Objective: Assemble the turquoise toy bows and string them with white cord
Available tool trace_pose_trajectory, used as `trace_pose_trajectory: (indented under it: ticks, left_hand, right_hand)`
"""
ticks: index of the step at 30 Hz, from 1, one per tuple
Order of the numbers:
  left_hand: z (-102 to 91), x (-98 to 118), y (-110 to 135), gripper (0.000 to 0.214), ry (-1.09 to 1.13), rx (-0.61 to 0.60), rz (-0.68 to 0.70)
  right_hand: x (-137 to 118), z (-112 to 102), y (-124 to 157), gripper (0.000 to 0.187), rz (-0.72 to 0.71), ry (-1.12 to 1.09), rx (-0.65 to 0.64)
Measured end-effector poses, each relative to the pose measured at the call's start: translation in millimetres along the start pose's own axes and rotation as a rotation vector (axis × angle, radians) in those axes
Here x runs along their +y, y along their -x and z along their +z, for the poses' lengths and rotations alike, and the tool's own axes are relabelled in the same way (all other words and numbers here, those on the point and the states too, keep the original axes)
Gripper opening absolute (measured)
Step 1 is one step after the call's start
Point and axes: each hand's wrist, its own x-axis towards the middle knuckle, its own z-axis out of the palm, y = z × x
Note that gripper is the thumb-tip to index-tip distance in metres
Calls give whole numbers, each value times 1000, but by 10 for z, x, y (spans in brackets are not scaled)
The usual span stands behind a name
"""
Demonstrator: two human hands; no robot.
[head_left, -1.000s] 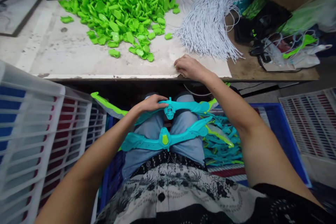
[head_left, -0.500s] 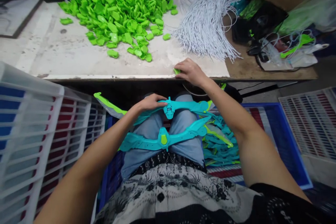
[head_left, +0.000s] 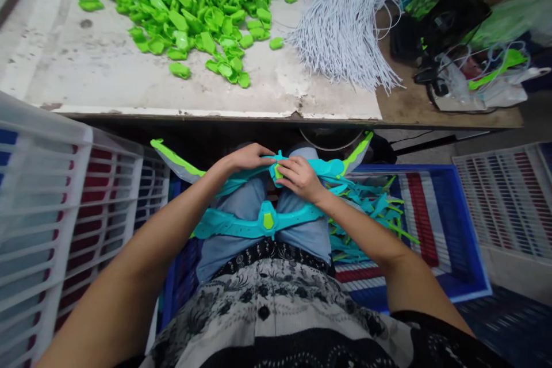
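Across my knees lies a turquoise plastic toy bow [head_left: 330,168] with green and grey limb tips. My left hand [head_left: 250,158] is closed on it just left of its centre block. My right hand [head_left: 299,177] holds a small green plastic cap [head_left: 278,172] against that centre block; the fingers partly hide the cap, so I cannot tell whether it is seated. Nearer my body, a second turquoise toy bow [head_left: 241,226] rests on my thighs, with a green cap [head_left: 268,220] in its centre.
On the white worktable [head_left: 129,89] are a heap of green caps [head_left: 185,6] and a bundle of white cords [head_left: 340,34]. A blue crate [head_left: 468,236] at my right holds turquoise bow parts [head_left: 366,213]. A white slatted crate [head_left: 81,195] stands at my left.
My right hand has moved from the table edge down to the near bow's far neighbour, bringing the green cap onto its centre block. My left hand has stayed on that bow.
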Motion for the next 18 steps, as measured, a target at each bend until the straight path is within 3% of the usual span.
trace_pose_trajectory:
  ticks: [8,11,15,18]
  left_hand:
    - [31,80,33,71,-28,2,-32]
    - [49,109,4,71,-89,28,-42]
    - [82,120,-20,67,-159,46,-24]
    - [126,111,-17,64,-191,100,-16]
  right_hand:
    - [-129,7,-25,26,319,-59,39]
    - [-143,24,-51,37,497,-91,3]
    - [-97,-21,-185,72,681,-45,-205]
    - [-87,-52,-285,72,719,30,-352]
